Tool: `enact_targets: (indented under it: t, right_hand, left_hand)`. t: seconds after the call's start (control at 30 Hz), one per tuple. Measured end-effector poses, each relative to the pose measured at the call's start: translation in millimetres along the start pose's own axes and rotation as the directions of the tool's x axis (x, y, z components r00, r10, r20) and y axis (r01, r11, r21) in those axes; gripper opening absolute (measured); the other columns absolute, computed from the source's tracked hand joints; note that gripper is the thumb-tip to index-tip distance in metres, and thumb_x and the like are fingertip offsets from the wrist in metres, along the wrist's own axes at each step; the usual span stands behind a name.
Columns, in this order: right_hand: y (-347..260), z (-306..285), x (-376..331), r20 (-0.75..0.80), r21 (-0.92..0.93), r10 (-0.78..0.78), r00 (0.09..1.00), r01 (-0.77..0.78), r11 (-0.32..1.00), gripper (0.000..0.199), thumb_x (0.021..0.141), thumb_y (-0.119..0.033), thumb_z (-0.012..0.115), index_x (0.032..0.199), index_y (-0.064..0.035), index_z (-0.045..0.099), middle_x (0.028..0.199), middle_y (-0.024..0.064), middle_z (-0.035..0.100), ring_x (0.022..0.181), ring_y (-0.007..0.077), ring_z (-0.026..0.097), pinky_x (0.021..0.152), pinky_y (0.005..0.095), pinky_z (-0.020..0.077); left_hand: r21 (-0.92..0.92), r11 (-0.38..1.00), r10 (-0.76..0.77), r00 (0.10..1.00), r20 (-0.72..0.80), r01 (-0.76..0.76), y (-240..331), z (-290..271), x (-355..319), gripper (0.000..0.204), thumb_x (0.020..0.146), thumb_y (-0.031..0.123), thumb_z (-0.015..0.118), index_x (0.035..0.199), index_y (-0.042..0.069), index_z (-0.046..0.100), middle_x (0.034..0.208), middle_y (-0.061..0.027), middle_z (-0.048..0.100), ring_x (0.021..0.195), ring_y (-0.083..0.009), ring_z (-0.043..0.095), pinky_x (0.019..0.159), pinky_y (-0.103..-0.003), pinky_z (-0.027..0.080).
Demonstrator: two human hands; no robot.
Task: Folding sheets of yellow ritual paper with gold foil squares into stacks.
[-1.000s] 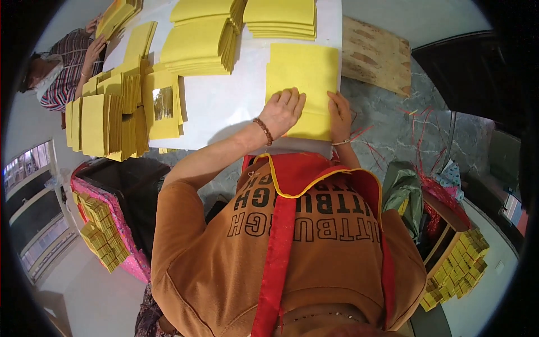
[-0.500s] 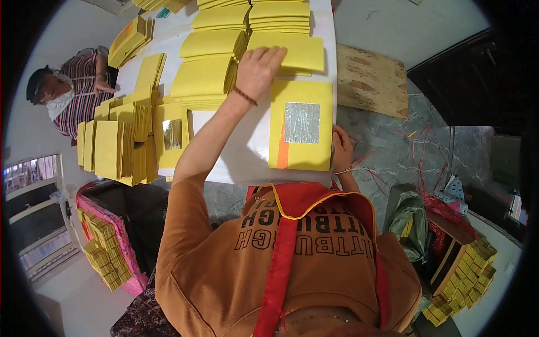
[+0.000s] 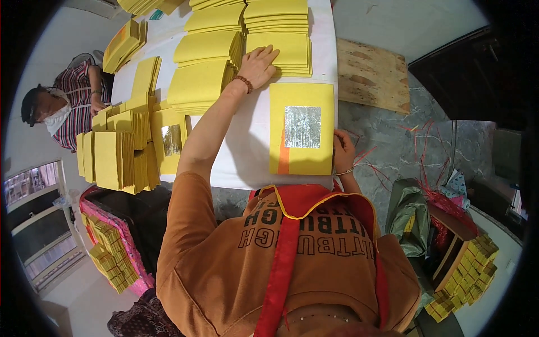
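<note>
- Head view looks down over the person's orange shirt and red apron strap to a white counter (image 3: 247,157) covered with yellow paper.
- Left hand (image 3: 259,64) reaches far up the counter, fingers spread flat, palm down on a stack of yellow sheets (image 3: 289,53); it presses rather than grips. A bead bracelet (image 3: 245,83) circles that wrist.
- Right hand (image 3: 342,150) sits at the right edge of a yellow sheet with a silver foil square (image 3: 301,128), fingers curled against that edge; how tightly it pinches the paper, I cannot tell.
- This foil sheet lies flat on the counter directly below the pressed stack, close to the person's chest, with an orange strip along its lower left side.
- Left of the foil sheet, more yellow stacks (image 3: 199,84) lie flat, and beyond them bundles stand on edge (image 3: 115,157).
- Another foil-faced sheet (image 3: 171,140) lies among those bundles.
- Far left of the foil sheet, another person in a striped shirt (image 3: 73,95) sits at the counter.
- Right of the foil sheet, a wooden board (image 3: 373,76) lies on the stone floor, with red strings (image 3: 393,163) scattered nearby.
</note>
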State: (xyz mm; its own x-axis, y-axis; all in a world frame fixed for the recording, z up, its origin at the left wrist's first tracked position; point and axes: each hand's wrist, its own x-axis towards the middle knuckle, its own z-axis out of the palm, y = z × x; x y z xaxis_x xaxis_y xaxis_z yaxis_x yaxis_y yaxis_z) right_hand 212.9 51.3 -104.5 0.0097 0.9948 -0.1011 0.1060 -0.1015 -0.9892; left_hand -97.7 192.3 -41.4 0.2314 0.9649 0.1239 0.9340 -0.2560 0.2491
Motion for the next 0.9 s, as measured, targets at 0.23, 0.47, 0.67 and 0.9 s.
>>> enact_targets:
  t: [0.23, 0.47, 0.67, 0.9]
  right_hand:
    - [-8, 0, 5, 0.011, -0.027, 0.026, 1.0, -0.026, 0.999, 0.018, 0.086, -0.009, 0.052, 0.101, -0.001, 0.059, 0.09, 0.0061, 0.061, 0.083, 0.0128, 0.056, 0.075, 0.0252, 0.044]
    - [-6, -4, 4, 0.037, 0.142, 0.077, 0.996, -0.081, 0.987, 0.024, 0.088, -0.013, 0.052, 0.108, -0.001, 0.055, 0.1, 0.0053, 0.058, 0.088, 0.0122, 0.054, 0.076, 0.0243, 0.0434]
    - [-8, -2, 5, 0.079, 0.058, -0.053, 0.995, 0.049, 0.997, 0.025, 0.087, -0.014, 0.054, 0.109, -0.0021, 0.055, 0.108, 0.0074, 0.054, 0.094, 0.0144, 0.053, 0.081, 0.0256, 0.0424]
    - [-41, -5, 6, 0.309, -0.396, -0.482, 0.82, 0.571, 0.719, 0.024, 0.078, -0.014, 0.062, 0.101, -0.0078, 0.061, 0.113, 0.0086, 0.054, 0.105, 0.0237, 0.049, 0.091, 0.0346, 0.0359]
  left_hand:
    - [-0.012, 0.999, -0.054, 0.995, -0.079, 0.053, 9, 13, -6, 0.051, 0.091, 0.044, 0.031, 0.126, 0.011, 0.043, 0.136, -0.0104, 0.034, 0.126, -0.0264, 0.028, 0.103, -0.043, 0.019]
    - [0.044, 0.999, -0.014, 0.996, -0.093, 0.018, 8, -7, 2, 0.048, 0.091, 0.044, 0.033, 0.122, 0.011, 0.048, 0.131, -0.0102, 0.041, 0.122, -0.0284, 0.034, 0.101, -0.041, 0.024]
    - [0.215, 0.974, 0.133, 0.942, -0.307, -0.068, 31, -33, -23, 0.036, 0.089, 0.033, 0.044, 0.116, 0.011, 0.053, 0.122, -0.0096, 0.049, 0.116, -0.0274, 0.041, 0.096, -0.041, 0.029]
    - [-0.059, 0.972, 0.216, 0.961, -0.173, -0.229, 78, -22, -148, 0.025, 0.079, 0.022, 0.058, 0.101, 0.01, 0.061, 0.108, -0.0068, 0.056, 0.1, -0.0237, 0.049, 0.082, -0.037, 0.034]
